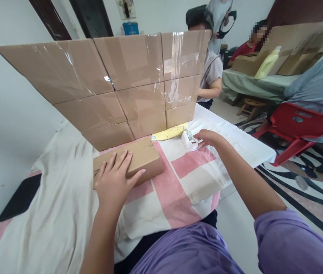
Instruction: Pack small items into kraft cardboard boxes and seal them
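Observation:
My left hand [116, 175] lies flat on top of a closed brown cardboard box [143, 154], its fingers spread and thumb over the near edge. Farther right, my right hand [205, 137] has its fingers closed on the end of a small white tape dispenser [189, 141], which carries a roll of clear tape. Some of those fingers are hidden behind the hand. Just beyond the dispenser is a flat, curved yellow piece [168, 134] with small dots, along the foot of an upright cardboard panel [141, 89].
A pink and white cloth [178, 190] covers the table. A black flat object [20, 196] lies at the left by the wall. Behind the panel is a person [211, 72]. To the right stand a red chair [301, 121] and another table with a yellowish bottle [268, 64].

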Available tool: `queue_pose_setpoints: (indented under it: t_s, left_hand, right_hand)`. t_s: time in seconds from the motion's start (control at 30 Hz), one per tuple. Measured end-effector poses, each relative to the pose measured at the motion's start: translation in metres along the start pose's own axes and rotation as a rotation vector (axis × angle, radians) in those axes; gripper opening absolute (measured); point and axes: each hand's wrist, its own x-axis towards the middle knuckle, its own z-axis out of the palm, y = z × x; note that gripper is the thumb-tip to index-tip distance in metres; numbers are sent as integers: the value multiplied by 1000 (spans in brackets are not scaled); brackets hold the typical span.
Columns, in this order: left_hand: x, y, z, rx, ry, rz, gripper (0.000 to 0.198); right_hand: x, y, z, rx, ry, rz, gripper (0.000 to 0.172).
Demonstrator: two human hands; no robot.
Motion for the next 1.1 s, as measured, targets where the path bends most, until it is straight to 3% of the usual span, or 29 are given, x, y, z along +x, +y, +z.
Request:
queue_pose_setpoints:
  t_s: [0.17,0.37,0.63,1.1]
  left_hand:
    - [-1,1,0,2,5,-14,60]
    - [-2,0,2,-20,30,-12,61]
    - [-2,2,3,-18,76,-19,59]
    - [-2,2,3,-15,88,-10,58]
  right_hand:
    - [-4,-4,4,-77,60,90,33]
    - [-15,-2,14,60,57,73,41]
    - [-24,15,20,248,107,56,26]
    - [-23,38,31,443,168,60,15]
